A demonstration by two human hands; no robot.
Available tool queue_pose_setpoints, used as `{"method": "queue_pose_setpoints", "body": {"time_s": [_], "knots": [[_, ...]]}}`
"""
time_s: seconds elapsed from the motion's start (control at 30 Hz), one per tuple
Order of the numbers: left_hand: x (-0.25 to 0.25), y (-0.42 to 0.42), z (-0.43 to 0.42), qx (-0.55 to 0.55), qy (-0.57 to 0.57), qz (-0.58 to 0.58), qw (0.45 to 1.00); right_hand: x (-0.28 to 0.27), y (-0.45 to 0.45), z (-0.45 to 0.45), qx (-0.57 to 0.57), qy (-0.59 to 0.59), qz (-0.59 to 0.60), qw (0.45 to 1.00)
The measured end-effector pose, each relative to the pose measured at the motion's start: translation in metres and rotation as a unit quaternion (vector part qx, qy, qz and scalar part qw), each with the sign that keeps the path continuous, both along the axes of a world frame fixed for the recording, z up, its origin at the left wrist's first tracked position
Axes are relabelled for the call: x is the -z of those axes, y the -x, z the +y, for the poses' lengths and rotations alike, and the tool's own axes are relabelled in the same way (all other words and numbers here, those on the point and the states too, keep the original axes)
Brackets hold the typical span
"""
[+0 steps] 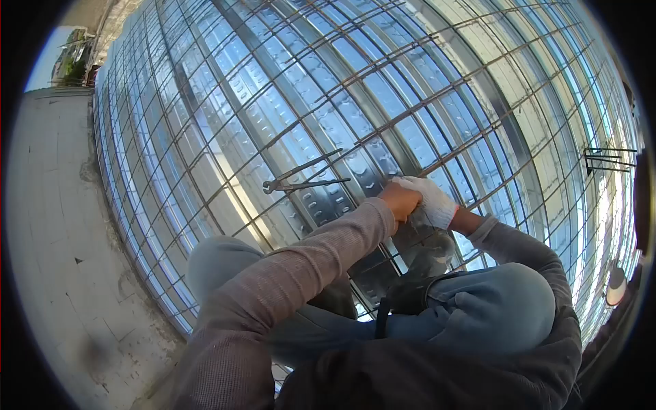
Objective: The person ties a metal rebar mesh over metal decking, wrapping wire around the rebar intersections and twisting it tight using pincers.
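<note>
My left hand [400, 202] is bare and closed, its fingers curled in front of my knees. Right against it is my right hand [432, 200], in a white knit glove, also with bent fingers. Both are low over the rebar mesh [403, 123], and whatever they grip is hidden between them. To the left of the hands, a pair of end-cutting pincers [304, 179] lies on the mesh with its long handles spread apart.
Shiny corrugated metal decking [253, 89] runs beneath the bars. A pale concrete strip [61, 205] borders it on the left. At the right stands a small bent-bar support [608, 160]. My bent knees [506, 294] flank the work spot.
</note>
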State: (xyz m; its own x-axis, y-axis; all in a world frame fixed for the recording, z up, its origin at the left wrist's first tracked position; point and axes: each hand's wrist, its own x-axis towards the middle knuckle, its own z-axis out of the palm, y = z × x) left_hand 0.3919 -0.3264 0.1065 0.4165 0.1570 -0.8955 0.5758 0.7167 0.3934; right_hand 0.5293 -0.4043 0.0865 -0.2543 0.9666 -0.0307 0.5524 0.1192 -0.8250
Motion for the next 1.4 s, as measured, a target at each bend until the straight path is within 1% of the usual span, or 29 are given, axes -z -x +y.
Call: {"method": "queue_pose_setpoints", "body": {"time_s": [0.03, 0.07, 0.1, 0.13, 0.17, 0.2, 0.23, 0.3, 0.33, 0.37, 0.43, 0.47, 0.57, 0.7, 0.8, 0.87, 0.9, 0.97, 1.0, 1.07, 1.1, 1.13, 1.17, 1.2, 1.23, 1.27, 1.3, 1.37, 1.4], "knots": [[0.041, 0.013, 0.017, 0.059, 0.036, -0.062, 0.996, 0.028, 0.006, -0.018, 0.044, -0.041, 0.039, 0.997], [-0.026, 0.005, 0.038, -0.073, 0.161, -0.011, 0.984, 0.03, 0.02, -0.033, 0.117, 0.009, 0.016, 0.993], [-0.025, 0.006, 0.053, -0.116, 0.234, -0.001, 0.965, 0.03, 0.033, -0.037, 0.182, 0.05, -0.003, 0.982], [-0.012, 0.008, 0.065, -0.164, 0.286, 0.004, 0.944, 0.03, 0.047, -0.042, 0.246, 0.051, 0.017, 0.968], [-0.011, 0.005, 0.074, -0.153, 0.288, 0.008, 0.945, 0.028, 0.061, -0.045, 0.306, 0.049, 0.039, 0.95], [-0.013, 0.0, 0.082, -0.209, 0.331, 0.035, 0.92, 0.023, 0.068, -0.042, 0.348, 0.071, 0.056, 0.933], [-0.014, -0.006, 0.087, -0.265, 0.369, 0.061, 0.889, 0.024, 0.071, -0.038, 0.355, 0.07, 0.057, 0.93], [-0.013, -0.016, 0.089, -0.274, 0.358, 0.072, 0.89, 0.034, 0.075, -0.033, 0.387, 0.11, 0.019, 0.915], [-0.011, -0.018, 0.089, -0.288, 0.363, 0.068, 0.884, 0.045, 0.079, -0.031, 0.421, 0.078, 0.04, 0.903], [-0.012, -0.021, 0.088, -0.303, 0.368, 0.065, 0.876, 0.041, 0.08, -0.028, 0.426, 0.08, 0.04, 0.9], [-0.012, -0.026, 0.084, -0.303, 0.354, 0.076, 0.881, 0.032, 0.085, -0.019, 0.466, 0.107, 0.006, 0.878], [-0.011, -0.027, 0.082, -0.308, 0.338, 0.084, 0.885, 0.039, 0.09, -0.014, 0.483, 0.083, 0.004, 0.872], [-0.012, -0.024, 0.083, -0.328, 0.345, 0.083, 0.876, 0.049, 0.098, -0.006, 0.511, 0.09, -0.005, 0.855], [-0.014, -0.014, 0.088, -0.349, 0.363, 0.092, 0.859, 0.046, 0.097, -0.006, 0.51, 0.112, 0.034, 0.852], [-0.013, -0.004, 0.088, -0.341, 0.367, 0.084, 0.861, 0.03, 0.087, -0.01, 0.486, 0.144, -0.006, 0.862], [-0.011, 0.007, 0.091, -0.325, 0.37, 0.077, 0.867, 0.021, 0.078, -0.014, 0.414, 0.133, -0.035, 0.9], [-0.009, 0.014, 0.094, -0.325, 0.369, 0.078, 0.867, 0.02, 0.076, -0.015, 0.415, 0.133, -0.034, 0.9], [-0.005, 0.027, 0.094, -0.274, 0.381, 0.049, 0.882, 0.021, 0.072, -0.015, 0.354, 0.146, -0.077, 0.921], [-0.003, 0.032, 0.092, -0.275, 0.381, 0.049, 0.881, 0.023, 0.07, -0.019, 0.353, 0.147, -0.077, 0.921], [-0.003, 0.044, 0.09, -0.215, 0.408, 0.028, 0.887, 0.029, 0.061, -0.022, 0.273, 0.067, -0.104, 0.954], [-0.006, 0.05, 0.082, -0.223, 0.405, 0.026, 0.886, 0.03, 0.053, -0.021, 0.265, 0.064, -0.102, 0.957], [-0.007, 0.053, 0.063, -0.156, 0.278, 0.037, 0.947, 0.03, 0.043, -0.019, 0.186, 0.023, -0.138, 0.973], [-0.008, 0.055, 0.042, -0.086, 0.144, 0.053, 0.984, 0.03, 0.033, -0.015, 0.104, -0.02, -0.171, 0.98], [-0.006, 0.06, 0.015, -0.029, 0.011, 0.052, 0.998, 0.026, 0.023, -0.007, 0.039, -0.047, -0.201, 0.978], [-0.003, 0.064, -0.011, 0.03, -0.122, 0.053, 0.991, 0.026, 0.015, 0.004, 0.027, -0.052, -0.197, 0.979], [-0.001, 0.068, -0.028, 0.112, -0.211, 0.039, 0.97, 0.026, 0.01, 0.017, -0.067, -0.077, -0.214, 0.971], [0.0, 0.069, -0.044, 0.192, -0.298, 0.024, 0.935, 0.022, 0.007, 0.028, -0.161, -0.103, -0.233, 0.954], [0.005, 0.061, -0.071, 0.161, -0.389, 0.052, 0.906, 0.006, 0.01, 0.05, -0.208, -0.114, -0.251, 0.938], [0.003, 0.057, -0.073, 0.146, -0.396, 0.053, 0.905, -0.003, 0.013, 0.063, -0.257, -0.04, -0.306, 0.916]]}}
